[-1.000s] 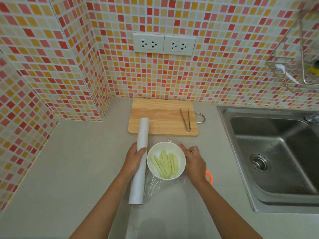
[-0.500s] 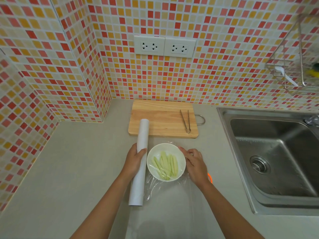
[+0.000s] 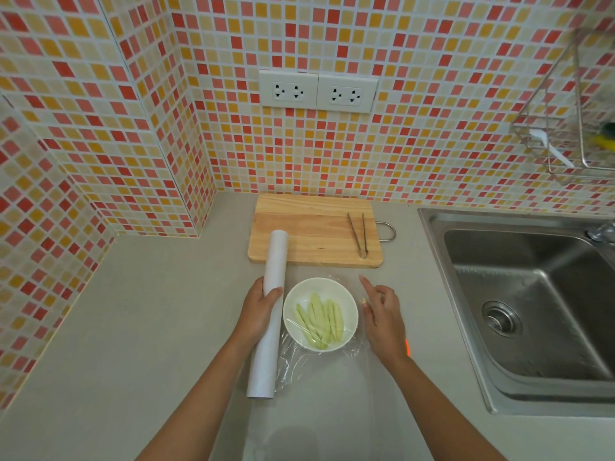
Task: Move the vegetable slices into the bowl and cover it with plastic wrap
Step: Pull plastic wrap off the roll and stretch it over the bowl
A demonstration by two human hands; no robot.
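Note:
A white bowl (image 3: 320, 287) stands on the grey counter and holds several pale green vegetable slices (image 3: 319, 319). Clear plastic wrap (image 3: 327, 377) lies over the bowl and spreads across the counter toward me. My left hand (image 3: 261, 311) grips the white plastic wrap roll (image 3: 268, 314), which lies just left of the bowl with its far end on the cutting board. My right hand (image 3: 382, 314) hovers just right of the bowl, fingers apart, forefinger pointing away; whether it touches the film is unclear.
A wooden cutting board (image 3: 312, 227) with metal tongs (image 3: 358, 234) lies behind the bowl. A steel sink (image 3: 525, 294) fills the right side. An orange object (image 3: 406, 347) peeks out beside my right wrist. A wire rack (image 3: 565, 128) hangs on the tiled wall.
My right hand has come off the bowl's rim and moved a little to the right, with its fingers spread. My left hand and the roll have stayed put.

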